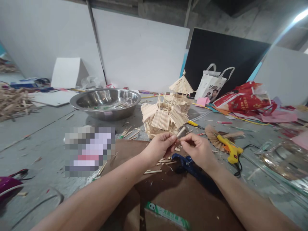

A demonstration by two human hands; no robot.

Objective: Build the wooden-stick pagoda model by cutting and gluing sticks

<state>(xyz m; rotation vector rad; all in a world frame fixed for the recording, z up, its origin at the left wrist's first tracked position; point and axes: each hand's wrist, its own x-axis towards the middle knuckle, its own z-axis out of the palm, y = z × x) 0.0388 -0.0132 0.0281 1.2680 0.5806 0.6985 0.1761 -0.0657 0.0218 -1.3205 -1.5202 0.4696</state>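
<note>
A grey surface (48, 141) fills most of the frame, strewn with clutter. Across the top stand a large white panel (141, 51) and, right of centre, a leaning black panel (223, 54). A brown sheet (163, 191) spreads over the lower centre, beneath two bare forearms reaching in from the bottom corners.

A shiny steel basin (120, 115) sits left of centre, with clear plastic inside it. Just right of the centre stands a pale model building (161, 119) made of thin wooden sticks, with sloping lower roofs and a pointed tower roof behind. To its right are a red bag (243, 99) and an upright white tote bag (208, 84).

The two hands nearly meet in front of the model, at the centre. The left hand (160, 146) pinches a short wooden piece (181, 132) between thumb and fingers. The right hand (198, 149) curls its fingertips in beside it; how tightly they close, and on what, cannot be told.

A yellow glue gun (231, 149) lies at right. A blue hand tool (186, 162) lies below the hands, a green printed strip (167, 215) at bottom centre, and loose stick pieces (152, 172) between.
</note>
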